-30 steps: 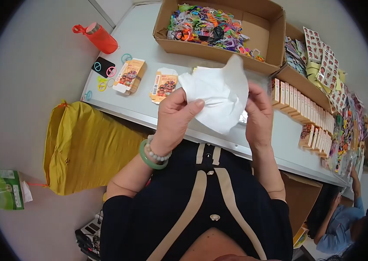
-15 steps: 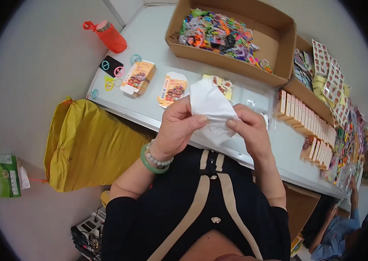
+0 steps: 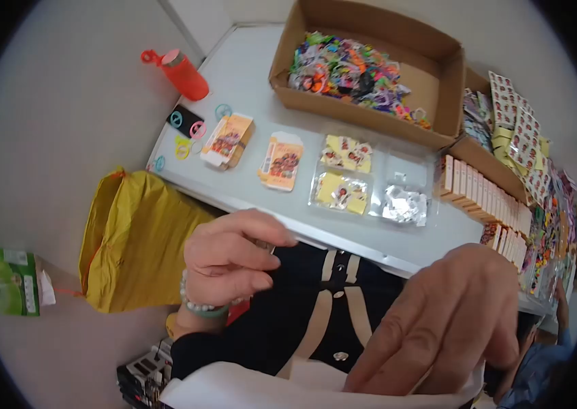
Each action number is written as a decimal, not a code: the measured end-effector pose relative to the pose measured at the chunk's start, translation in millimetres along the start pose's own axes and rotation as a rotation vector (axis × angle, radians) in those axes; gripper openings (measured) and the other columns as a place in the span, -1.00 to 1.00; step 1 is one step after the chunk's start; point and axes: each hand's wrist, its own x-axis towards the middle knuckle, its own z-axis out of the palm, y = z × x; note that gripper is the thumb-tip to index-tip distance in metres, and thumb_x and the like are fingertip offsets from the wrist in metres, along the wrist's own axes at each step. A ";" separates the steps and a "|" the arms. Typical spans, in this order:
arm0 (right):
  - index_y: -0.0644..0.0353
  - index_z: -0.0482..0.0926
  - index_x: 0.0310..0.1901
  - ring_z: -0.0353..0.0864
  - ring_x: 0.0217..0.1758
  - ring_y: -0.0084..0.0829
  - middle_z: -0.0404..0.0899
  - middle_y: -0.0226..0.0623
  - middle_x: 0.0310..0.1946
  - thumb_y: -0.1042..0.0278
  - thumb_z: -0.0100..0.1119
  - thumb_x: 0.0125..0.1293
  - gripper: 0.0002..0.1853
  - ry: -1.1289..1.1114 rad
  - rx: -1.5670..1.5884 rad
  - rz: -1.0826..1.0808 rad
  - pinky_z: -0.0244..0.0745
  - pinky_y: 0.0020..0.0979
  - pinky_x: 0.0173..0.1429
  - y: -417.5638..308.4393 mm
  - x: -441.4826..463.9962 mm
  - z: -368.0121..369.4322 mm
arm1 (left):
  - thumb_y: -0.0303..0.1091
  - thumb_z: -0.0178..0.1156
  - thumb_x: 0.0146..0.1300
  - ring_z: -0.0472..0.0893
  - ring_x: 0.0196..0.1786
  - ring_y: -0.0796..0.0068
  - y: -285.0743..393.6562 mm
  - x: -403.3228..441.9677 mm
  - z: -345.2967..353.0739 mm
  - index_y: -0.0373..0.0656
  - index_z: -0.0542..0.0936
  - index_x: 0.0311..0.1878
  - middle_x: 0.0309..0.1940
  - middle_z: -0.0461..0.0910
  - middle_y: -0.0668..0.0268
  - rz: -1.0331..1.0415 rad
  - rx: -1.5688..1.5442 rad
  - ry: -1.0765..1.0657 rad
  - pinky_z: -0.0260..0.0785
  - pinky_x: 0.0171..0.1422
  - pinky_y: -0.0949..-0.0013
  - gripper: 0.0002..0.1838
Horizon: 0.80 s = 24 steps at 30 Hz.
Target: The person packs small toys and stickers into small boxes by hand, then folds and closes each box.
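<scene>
Close under the camera, a white tissue (image 3: pixel 247 390) stretches across the bottom of the view. My right hand (image 3: pixel 445 320) is up near the lens with its fingers bent down over the tissue; the fingertips are hidden behind it. My left hand (image 3: pixel 237 255) hovers in front of the table's near edge, fingers apart and slightly curled, with nothing in them. A green bangle and a beaded bracelet (image 3: pixel 203 303) circle the left wrist. Nearest to that hand on the table are a flat orange printed box (image 3: pixel 282 162) and clear trays holding yellow sticker pieces (image 3: pixel 343 193).
A cardboard box (image 3: pixel 370 112) of colourful small rings stands at the back. Rows of small boxes (image 3: pixel 482 191) and sticker sheets (image 3: pixel 517 112) are on the right. A red bottle (image 3: pixel 185 76), phone (image 3: pixel 183 119) and yellow bag (image 3: pixel 142 238) are left. A co-worker's sleeve (image 3: pixel 540 368) shows lower right.
The tissue has gone from between both hands over the table up close to the camera, with my right hand. My left hand has let go and moved down and left.
</scene>
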 end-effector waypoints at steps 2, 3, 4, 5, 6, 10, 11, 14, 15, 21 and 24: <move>0.44 0.54 -0.18 0.57 -0.21 0.02 0.50 0.28 -0.21 0.30 0.07 0.36 -0.71 -0.043 0.170 -0.053 0.51 -0.14 -0.15 7.8 -5.0 -3.5 | -0.45 0.32 0.00 0.61 -0.18 0.21 -8.3 -12.2 -6.9 -0.36 0.60 -0.42 -0.23 0.59 -0.02 -0.089 0.000 0.024 0.43 -0.09 0.28 -0.84; 0.44 0.53 -0.20 0.57 -0.19 0.06 0.50 0.29 -0.19 0.29 0.05 0.36 -0.71 -0.009 0.164 -0.082 0.49 -0.13 -0.14 17.9 -14.6 0.7 | -0.47 0.31 0.00 0.61 -0.19 0.26 -12.2 -17.7 -9.4 -0.36 0.59 -0.43 -0.24 0.59 0.01 -0.204 0.014 0.067 0.42 -0.08 0.32 -0.86; 0.43 0.52 -0.22 0.57 -0.18 0.10 0.50 0.31 -0.17 0.28 0.04 0.36 -0.71 0.025 0.162 -0.114 0.47 -0.12 -0.12 27.5 -22.9 5.6 | -0.47 0.31 0.00 0.61 -0.19 0.26 -15.3 -21.9 -11.9 -0.36 0.59 -0.43 -0.24 0.59 0.01 -0.188 0.004 0.050 0.42 -0.08 0.32 -0.86; 0.42 0.51 -0.23 0.57 -0.17 0.14 0.50 0.32 -0.15 0.27 0.02 0.36 -0.71 0.055 0.159 -0.141 0.45 -0.10 -0.10 30.4 -24.6 7.5 | -0.48 0.30 0.01 0.60 -0.19 0.30 -19.1 -25.0 -14.1 -0.36 0.58 -0.42 -0.25 0.59 0.04 -0.238 0.045 0.092 0.42 -0.08 0.34 -0.87; 0.38 0.52 -0.25 0.57 -0.21 0.11 0.52 0.23 -0.20 0.29 0.02 0.35 -0.74 0.032 0.077 -0.015 0.44 -0.12 -0.11 9.9 -6.3 4.6 | -0.50 0.29 0.03 0.60 -0.20 0.33 -21.7 -26.7 -15.0 -0.35 0.58 -0.42 -0.26 0.59 0.07 -0.289 0.085 0.140 0.42 -0.07 0.37 -0.88; 0.43 0.54 -0.28 0.55 -0.33 -0.08 0.52 0.15 -0.28 0.24 0.13 0.29 -0.68 -0.095 -0.159 -0.016 0.42 -0.18 -0.27 -8.9 13.7 1.7 | -0.49 0.27 0.07 0.60 -0.20 0.35 -26.3 -33.3 -15.9 -0.35 0.57 -0.40 -0.25 0.58 0.11 -0.334 0.058 0.220 0.42 -0.07 0.39 -0.89; 0.42 0.54 -0.29 0.54 -0.34 -0.09 0.51 0.13 -0.30 0.24 0.14 0.29 -0.69 -0.100 -0.161 -0.029 0.41 -0.19 -0.29 -6.8 12.7 1.3 | -0.49 0.27 0.07 0.60 -0.20 0.35 -28.0 -33.4 -15.5 -0.35 0.57 -0.40 -0.25 0.58 0.11 -0.339 0.047 0.213 0.42 -0.07 0.39 -0.89; 0.40 0.54 -0.34 0.52 -0.39 -0.14 0.51 0.08 -0.35 0.27 0.15 0.26 -0.72 -0.099 -0.170 -0.055 0.38 -0.23 -0.33 -4.3 7.6 1.8 | -0.50 0.27 0.07 0.60 -0.20 0.36 -27.7 -30.0 -14.3 -0.35 0.57 -0.41 -0.25 0.57 0.12 -0.318 0.045 0.234 0.42 -0.07 0.40 -0.90; 0.39 0.54 -0.36 0.52 -0.40 -0.15 0.51 0.07 -0.36 0.28 0.16 0.25 -0.73 -0.097 -0.179 -0.063 0.37 -0.24 -0.34 -3.2 6.5 2.6 | -0.51 0.27 0.07 0.59 -0.20 0.37 -29.1 -28.7 -15.0 -0.35 0.57 -0.41 -0.25 0.57 0.12 -0.330 0.043 0.230 0.41 -0.08 0.40 -0.90; 0.34 0.53 -0.46 0.48 -0.49 -0.25 0.50 -0.04 -0.47 0.33 0.20 0.20 -0.77 -0.015 -0.273 -0.151 0.32 -0.31 -0.42 1.6 1.7 9.7 | -0.54 0.23 0.10 0.56 -0.23 0.46 -29.1 -18.0 -11.8 -0.35 0.56 -0.41 -0.26 0.57 0.15 -0.347 0.025 0.220 0.39 -0.16 0.47 -0.93; 0.32 0.53 -0.51 0.46 -0.53 -0.29 0.49 -0.09 -0.52 0.36 0.22 0.17 -0.78 0.075 -0.336 -0.254 0.29 -0.35 -0.46 3.9 -2.9 15.0 | -0.55 0.23 0.09 0.55 -0.23 0.48 -23.5 -10.1 -6.2 -0.35 0.57 -0.41 -0.28 0.57 0.16 -0.319 0.046 0.193 0.37 -0.16 0.50 -0.94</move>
